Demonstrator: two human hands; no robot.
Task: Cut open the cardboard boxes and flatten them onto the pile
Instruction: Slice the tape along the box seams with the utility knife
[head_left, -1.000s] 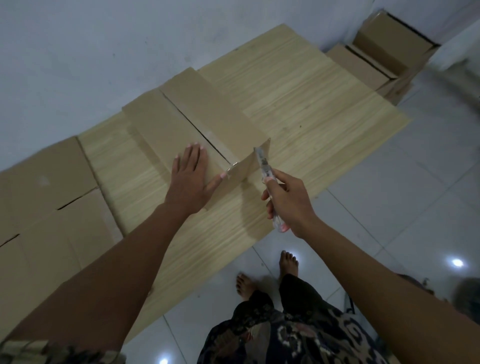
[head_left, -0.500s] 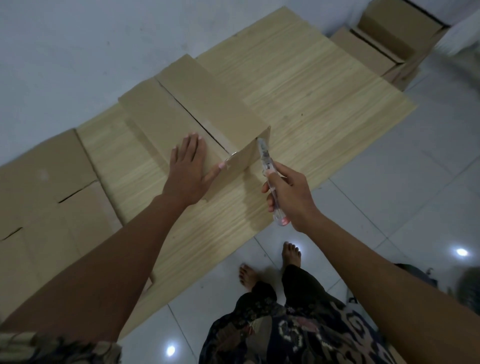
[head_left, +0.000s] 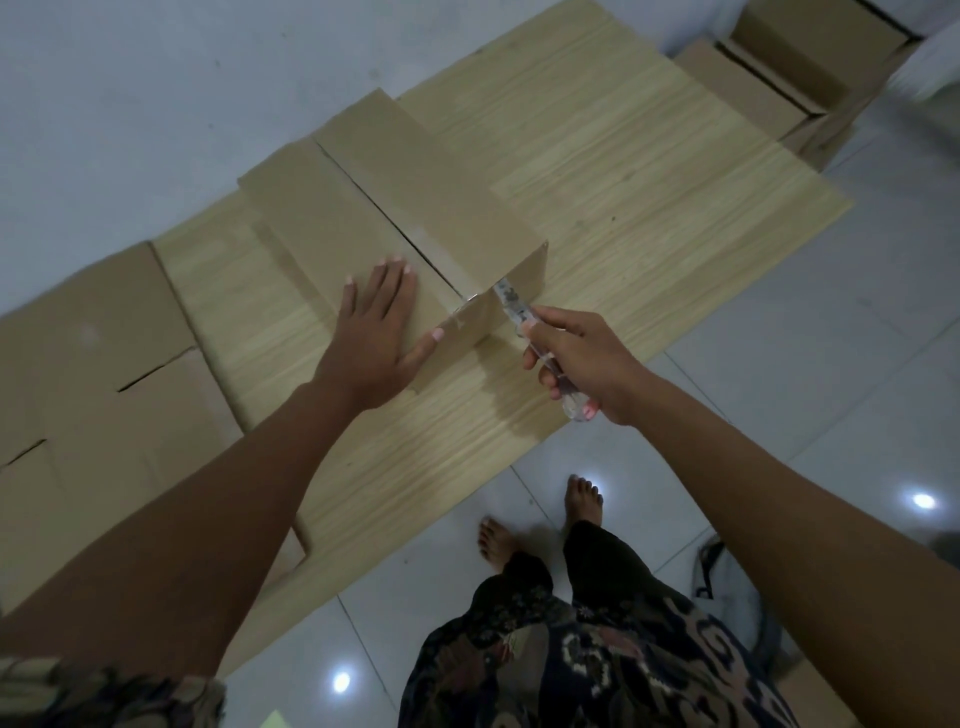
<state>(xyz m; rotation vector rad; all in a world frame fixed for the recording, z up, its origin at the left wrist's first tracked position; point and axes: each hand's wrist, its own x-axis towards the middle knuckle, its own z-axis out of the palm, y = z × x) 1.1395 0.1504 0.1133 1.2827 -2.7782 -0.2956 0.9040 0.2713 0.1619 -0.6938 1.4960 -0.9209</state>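
Head view looks down on a closed cardboard box (head_left: 395, 208) lying on a light wood-grain tabletop (head_left: 623, 171), its long axis running from the near right corner away toward the upper left, with the taped centre seam following that same line along the top. The left hand (head_left: 376, 332) lies flat on the near part of the box top, left of the seam, fingers straight and spread and pointing away from the person, thumb stretched out to the right along the near top edge; the left forearm reaches in from the lower left. The right hand (head_left: 576, 358) is curled tight around a clear-handled utility knife (head_left: 524, 325), whose long axis slants from the lower right up to the upper left. Its front end meets the near end face of the box at the top of the seam, where strips of clear tape show; the blade itself is too small to make out. The butt of the handle sticks out below the little finger. The right forearm comes in from the lower right. To the left, flattened cardboard (head_left: 78, 364) lies spread over the tabletop's end, touching the wall. At the far right corner more cardboard boxes (head_left: 795, 57) stand stacked beside the tabletop. Below, bare feet (head_left: 540, 514) stand on pale floor tiles (head_left: 831, 312), just off the tabletop's near edge.
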